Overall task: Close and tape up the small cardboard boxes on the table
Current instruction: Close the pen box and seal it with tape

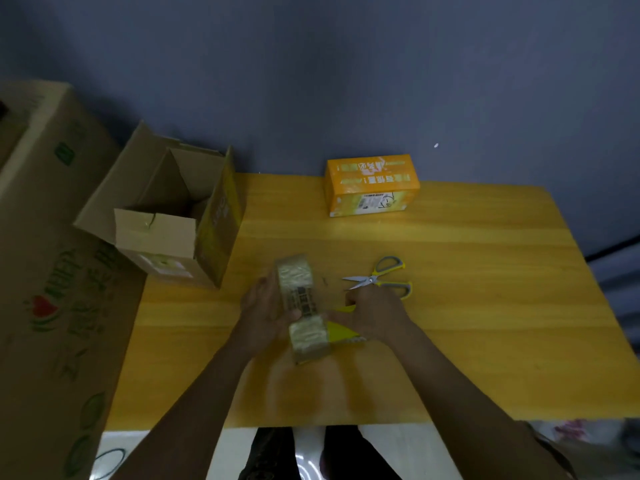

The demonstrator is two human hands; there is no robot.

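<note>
Over the middle of the yellow table [467, 323] I hold a small yellow box [304, 306], tilted on edge. Its top face is covered in shiny clear tape with a barcode label showing through. My left hand [263, 310] grips its left side with the fingers curled round it. From the right, my right hand [375, 315] holds the box's yellow side, thumb against the taped face. A second small orange-yellow box [372, 185] stands shut at the table's far edge. An open box [166, 220], flaps up, sits at the far left corner.
Scissors [381, 277] with grey and yellow handles lie open just beyond my right hand. A large printed carton [52, 271] stands beside the table on the left. A dark wall runs behind the table.
</note>
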